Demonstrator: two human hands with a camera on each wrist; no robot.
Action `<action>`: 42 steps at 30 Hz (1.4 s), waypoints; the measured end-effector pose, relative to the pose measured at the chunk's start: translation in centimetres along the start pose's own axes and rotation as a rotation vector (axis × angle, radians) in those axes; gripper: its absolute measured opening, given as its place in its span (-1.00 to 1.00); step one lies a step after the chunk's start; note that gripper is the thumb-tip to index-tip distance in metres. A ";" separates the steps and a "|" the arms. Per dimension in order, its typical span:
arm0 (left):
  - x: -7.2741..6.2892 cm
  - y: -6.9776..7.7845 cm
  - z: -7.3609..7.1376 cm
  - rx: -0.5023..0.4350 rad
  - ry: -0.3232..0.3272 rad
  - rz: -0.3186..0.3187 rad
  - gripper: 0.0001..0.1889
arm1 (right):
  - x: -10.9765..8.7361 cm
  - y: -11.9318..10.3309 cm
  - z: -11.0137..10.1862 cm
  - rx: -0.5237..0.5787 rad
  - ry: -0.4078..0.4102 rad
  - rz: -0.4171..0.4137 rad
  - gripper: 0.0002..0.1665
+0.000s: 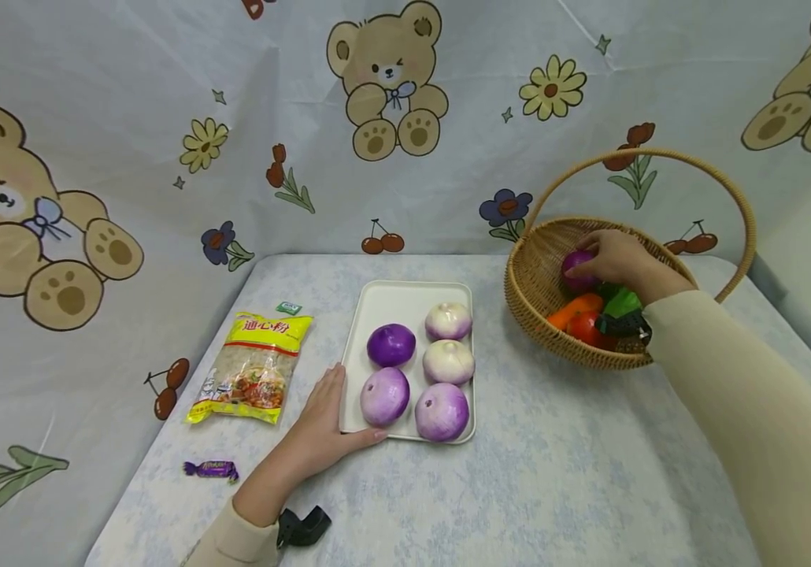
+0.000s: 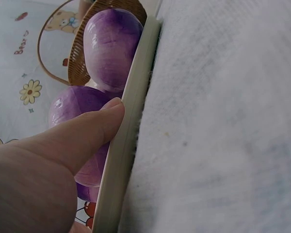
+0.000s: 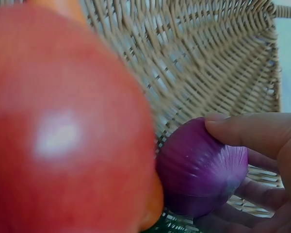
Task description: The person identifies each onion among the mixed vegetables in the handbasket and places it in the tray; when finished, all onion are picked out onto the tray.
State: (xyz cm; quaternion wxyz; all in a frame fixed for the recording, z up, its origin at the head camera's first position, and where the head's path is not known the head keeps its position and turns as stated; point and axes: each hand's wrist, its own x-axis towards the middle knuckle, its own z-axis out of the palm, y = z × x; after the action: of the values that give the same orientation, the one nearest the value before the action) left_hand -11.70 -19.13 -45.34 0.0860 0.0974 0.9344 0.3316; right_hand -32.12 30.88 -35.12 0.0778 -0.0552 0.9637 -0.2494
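Observation:
My right hand [image 1: 612, 261] is inside the wicker basket [image 1: 529, 272], gripping a purple onion [image 3: 201, 170] between thumb and fingers. Beside that onion lie a carrot [image 1: 575, 311] and a tomato [image 1: 583, 327], which looms large in the right wrist view. My left hand [image 1: 320, 417] rests at the near left corner of a white tray [image 1: 382, 302], its fingers along the side and its straight thumb [image 2: 94, 128] against the rim. On the tray sit several purple and whitish-purple onions, among them a dark purple one [image 1: 391, 345] and a pale one [image 1: 448, 362].
A yellow pasta bag [image 1: 253, 366] lies left of the tray, with a small green packet [image 1: 288, 308] behind it. Nearer to me is a purple-wrapped candy [image 1: 211, 470]. The basket's tall handle [image 1: 689, 157] arches above my right arm. Green produce [image 1: 621, 303] lies under my right wrist.

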 end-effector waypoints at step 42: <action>0.2 -0.2 0.1 0.018 -0.017 0.006 0.47 | -0.3 -20.3 8.9 0.241 -0.098 -0.477 -0.34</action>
State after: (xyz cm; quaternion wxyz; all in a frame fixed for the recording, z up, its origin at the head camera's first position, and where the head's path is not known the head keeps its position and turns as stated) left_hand -11.91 -19.20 -45.57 0.0920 0.1036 0.9363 0.3226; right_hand -28.91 9.05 -32.84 0.0693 -0.2830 0.8819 -0.3706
